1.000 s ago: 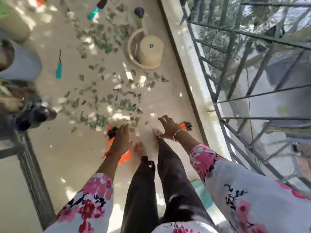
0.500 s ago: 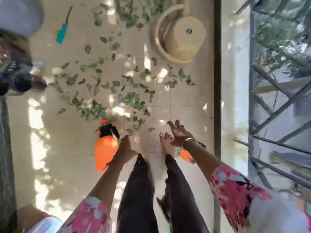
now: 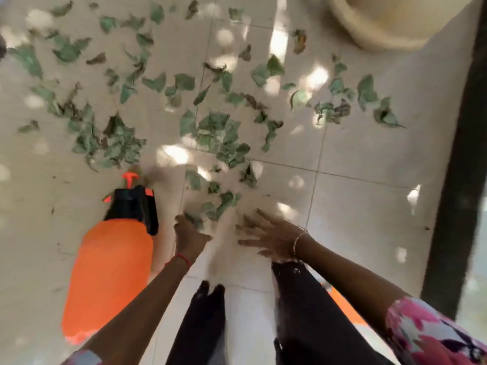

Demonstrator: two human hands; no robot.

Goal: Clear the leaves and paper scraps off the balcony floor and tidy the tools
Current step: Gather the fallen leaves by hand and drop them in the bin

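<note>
Person bent over, both arms reaching down to the tiled floor (image 3: pixel 355 159). Left hand (image 3: pixel 188 235) curled at the near edge of the green leaves (image 3: pixel 218 133), touching 1 or 2; can't tell if it grips any. Right hand (image 3: pixel 271 237) spread flat, fingers apart, blurred, just above the tiles. Orange spray bottle (image 3: pixel 110 267) lies just beside the left wrist, black nozzle toward the leaves. Beige basin (image 3: pixel 390 25) at top right, w/ a dark railing post (image 3: pixel 458 154) along the right.
</note>
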